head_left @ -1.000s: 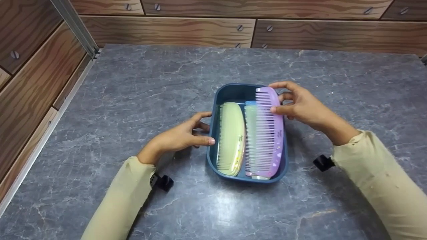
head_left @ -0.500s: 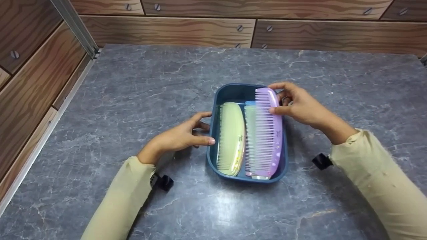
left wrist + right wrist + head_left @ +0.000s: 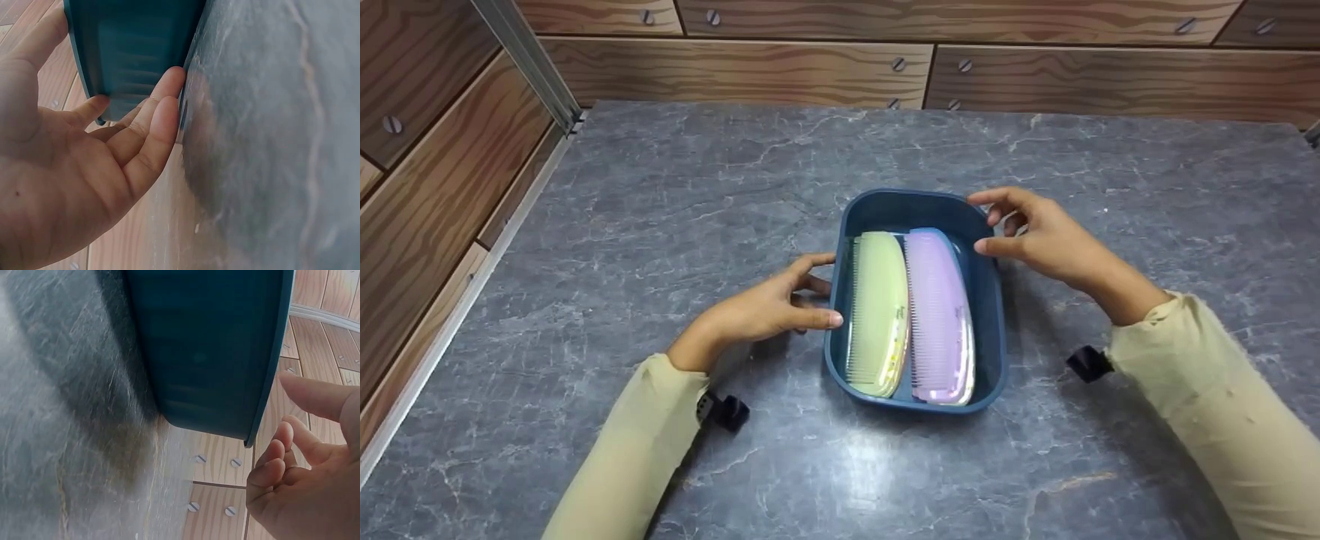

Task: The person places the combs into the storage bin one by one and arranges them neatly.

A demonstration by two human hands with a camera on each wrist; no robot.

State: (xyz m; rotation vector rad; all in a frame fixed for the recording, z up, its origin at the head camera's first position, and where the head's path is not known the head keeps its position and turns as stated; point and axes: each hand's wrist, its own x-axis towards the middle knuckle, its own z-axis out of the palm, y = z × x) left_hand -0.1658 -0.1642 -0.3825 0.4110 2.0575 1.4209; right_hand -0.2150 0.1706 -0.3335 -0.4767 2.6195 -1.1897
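A dark blue rectangular bin point(image 3: 911, 211) stands on the table between both hands. Lying lengthwise inside, a pale yellow-green comb point(image 3: 879, 311) is on the left, and a purple comb point(image 3: 936, 315) lies beside it on the right. Blue and pale edges show from under the purple comb. My left hand point(image 3: 757, 306) rests at the bin's left side, thumb at the rim, fingers against the outer wall point(image 3: 135, 50) in the left wrist view. My right hand point(image 3: 1050, 238) hovers by the far right rim with thumb and fingers spread, nothing between them.
The table point(image 3: 697, 180) has a grey marbled top. Wood-patterned panels point(image 3: 750, 71) border it at the back and on the left, with a metal strip point(image 3: 529, 67) at the left corner. Black wrist cameras point(image 3: 1089, 364) hang below the sleeves.
The purple comb, earlier in my right hand and leaning up over the bin's right side, now lies flat on the right stack. My right hand has let go; the left stays put.
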